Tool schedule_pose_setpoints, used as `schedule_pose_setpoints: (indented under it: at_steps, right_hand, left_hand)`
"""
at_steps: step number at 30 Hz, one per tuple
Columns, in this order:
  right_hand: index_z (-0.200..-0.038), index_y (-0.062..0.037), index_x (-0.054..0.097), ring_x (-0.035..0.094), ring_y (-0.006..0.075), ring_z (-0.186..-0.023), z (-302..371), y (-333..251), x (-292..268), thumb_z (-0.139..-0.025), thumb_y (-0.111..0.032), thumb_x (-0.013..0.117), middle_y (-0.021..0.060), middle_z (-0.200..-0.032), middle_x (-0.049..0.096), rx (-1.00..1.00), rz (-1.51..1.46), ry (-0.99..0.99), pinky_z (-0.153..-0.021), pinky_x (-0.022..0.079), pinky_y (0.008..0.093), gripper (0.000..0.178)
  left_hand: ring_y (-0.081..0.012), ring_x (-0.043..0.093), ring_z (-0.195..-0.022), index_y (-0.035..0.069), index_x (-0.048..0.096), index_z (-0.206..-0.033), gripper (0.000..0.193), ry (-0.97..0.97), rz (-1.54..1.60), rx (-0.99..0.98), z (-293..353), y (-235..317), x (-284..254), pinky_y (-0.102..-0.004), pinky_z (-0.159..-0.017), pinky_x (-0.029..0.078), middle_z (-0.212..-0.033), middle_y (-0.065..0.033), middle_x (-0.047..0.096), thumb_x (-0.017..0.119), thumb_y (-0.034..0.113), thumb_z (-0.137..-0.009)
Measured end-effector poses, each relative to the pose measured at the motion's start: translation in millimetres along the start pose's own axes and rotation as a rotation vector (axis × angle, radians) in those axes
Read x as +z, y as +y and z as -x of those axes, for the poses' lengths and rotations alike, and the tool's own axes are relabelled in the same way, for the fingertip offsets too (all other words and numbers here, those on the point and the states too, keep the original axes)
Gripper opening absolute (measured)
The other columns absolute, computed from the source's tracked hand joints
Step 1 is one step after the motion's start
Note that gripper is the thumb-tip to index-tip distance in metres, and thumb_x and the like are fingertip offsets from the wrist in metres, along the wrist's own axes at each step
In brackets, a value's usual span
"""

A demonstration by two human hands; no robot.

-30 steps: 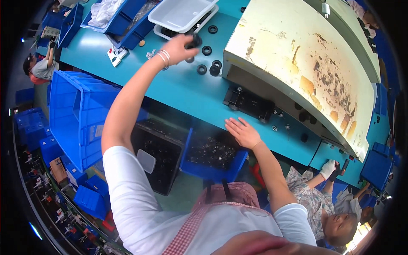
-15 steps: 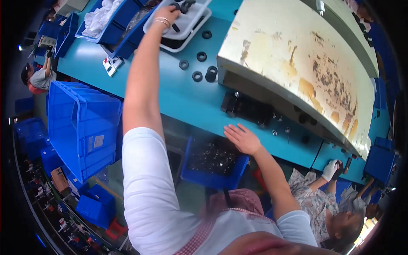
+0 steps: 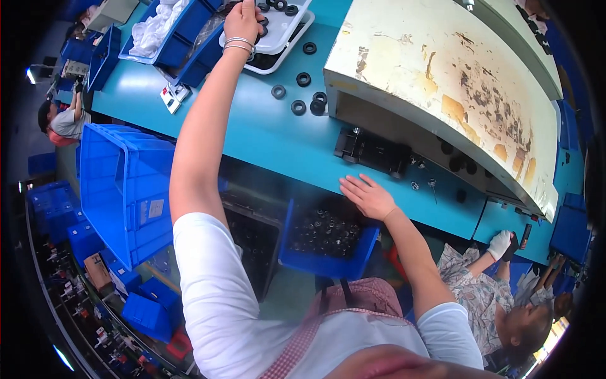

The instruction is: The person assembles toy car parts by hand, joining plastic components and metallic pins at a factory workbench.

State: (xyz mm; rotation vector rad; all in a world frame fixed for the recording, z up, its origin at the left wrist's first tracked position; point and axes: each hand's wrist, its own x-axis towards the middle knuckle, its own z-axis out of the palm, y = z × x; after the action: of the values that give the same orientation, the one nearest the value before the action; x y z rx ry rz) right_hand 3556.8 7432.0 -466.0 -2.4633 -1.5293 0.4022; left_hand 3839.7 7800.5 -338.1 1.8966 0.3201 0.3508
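My left hand (image 3: 241,24) reaches to the left side of a white plastic tray (image 3: 278,43), its fingers curled round a small black tyre-like ring (image 3: 262,26). More of these black rings lie in the tray, partly cut off by the upper edge. My right hand (image 3: 367,198) lies flat at the near edge of the teal table, fingers stretched out and holding nothing. Just beyond it sits a black block-shaped part with wheel-like ends (image 3: 375,153), beside a few small shiny metal pieces (image 3: 415,185).
Several loose black rings (image 3: 303,79) lie mid-table. A large worn cream-coloured housing (image 3: 442,82) stands at right. Below the table edge is a blue bin (image 3: 328,262) of small dark parts; a big blue crate (image 3: 148,189) stands left. A gloved co-worker (image 3: 502,243) sits at right.
My left hand has drawn back to the tray's left side, and its fingers have curled in. The right hand stays near the table edge. The whole view has shifted slightly.
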Motion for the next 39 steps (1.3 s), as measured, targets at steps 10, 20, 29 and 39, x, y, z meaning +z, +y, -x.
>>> schedule_pose_setpoints:
  at_steps: [10, 20, 29, 39]
  right_hand:
    - [-0.134, -0.0099, 0.032, 0.027, 0.0173, -0.132, 1, 4, -5, -0.078, -0.011, 0.052, 0.0026, -0.144, 0.027, -0.021, -0.067, 0.017, -0.109, 0.021, 0.039, 0.06]
    - [-0.134, -0.0098, 0.034, 0.028, 0.0184, -0.131, 8, 7, 4, -0.079, -0.013, 0.049, 0.0034, -0.143, 0.028, -0.011, -0.051, 0.019, -0.109, 0.023, 0.0393, 0.057]
    - [-0.133, -0.0097, 0.035, 0.029, 0.0185, -0.131, 4, 8, 2, -0.082, -0.014, 0.045, 0.0038, -0.142, 0.03, -0.012, -0.02, 0.058, -0.109, 0.023, 0.0389, 0.053]
    - [-0.13, -0.0114, 0.039, 0.03, 0.0185, -0.13, -5, 7, 12, -0.082, -0.014, 0.043, 0.0029, -0.142, 0.031, -0.09, 0.008, 0.185, -0.108, 0.023, 0.0395, 0.048]
  left_hand:
    - [-0.0256, 0.055, -0.083, 0.005, 0.05, -0.112, 0.035, 0.244, -0.098, 0.733, -38, 29, 27, -0.0312, -0.075, 0.044, -0.098, -0.0153, 0.056, 0.056, 0.024, -0.082]
    - [-0.0194, 0.062, -0.091, 0.009, 0.067, -0.099, 0.041, -0.025, -0.371, 0.142, -41, -21, 20, -0.0273, -0.082, 0.046, -0.1, -0.0102, 0.065, 0.046, -0.009, -0.07]
    - [-0.0273, 0.053, -0.09, 0.011, 0.063, -0.097, 0.034, 0.421, -0.291, 0.556, -22, -32, 41, -0.034, -0.084, 0.043, -0.096, -0.0128, 0.053, 0.053, -0.004, -0.068]
    - [-0.0277, 0.062, -0.087, 0.004, 0.064, -0.102, 0.023, 0.184, -0.574, 0.509, 16, -32, 9, -0.0347, -0.077, 0.048, -0.097, -0.016, 0.064, 0.051, 0.014, -0.084]
